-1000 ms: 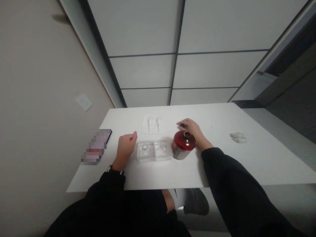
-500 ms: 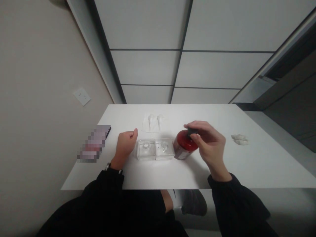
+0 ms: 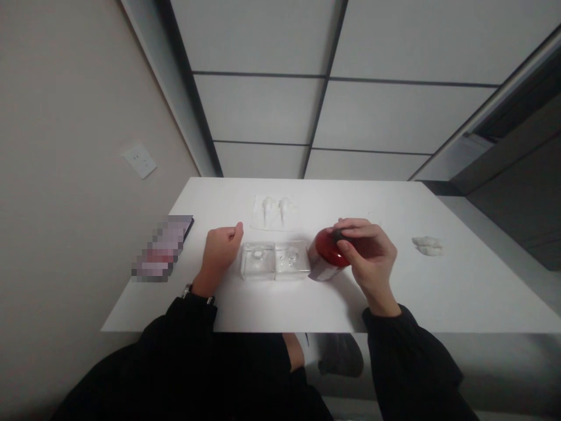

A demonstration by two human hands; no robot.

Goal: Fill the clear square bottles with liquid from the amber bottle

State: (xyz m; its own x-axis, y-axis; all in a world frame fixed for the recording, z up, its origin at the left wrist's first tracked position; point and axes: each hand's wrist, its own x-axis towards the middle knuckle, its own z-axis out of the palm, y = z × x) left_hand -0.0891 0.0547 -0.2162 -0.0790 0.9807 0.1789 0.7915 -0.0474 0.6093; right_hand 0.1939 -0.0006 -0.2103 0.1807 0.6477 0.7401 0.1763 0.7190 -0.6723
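Note:
My right hand pinches the black cap of a red bottle between thumb and fingers. The bottle stands on the white table, and the cap is at its top. To the bottle's left, close against it, sit two clear square containers side by side, each with a round feature on top; small droplets show on the right one. My left hand is closed in a loose fist with the thumb up, just left of the containers. I see nothing in it, and its inner fingers are partly hidden.
Behind the containers, two small white spoon-like pieces lie on a thin pale sheet. A crumpled white tissue lies to the right. A phone with a blurred screen rests at the table's left edge, near the wall.
My right fingers have shifted slightly around the black cap, which stays at the bottle's top. The view has moved a little. My left hand keeps its fist.

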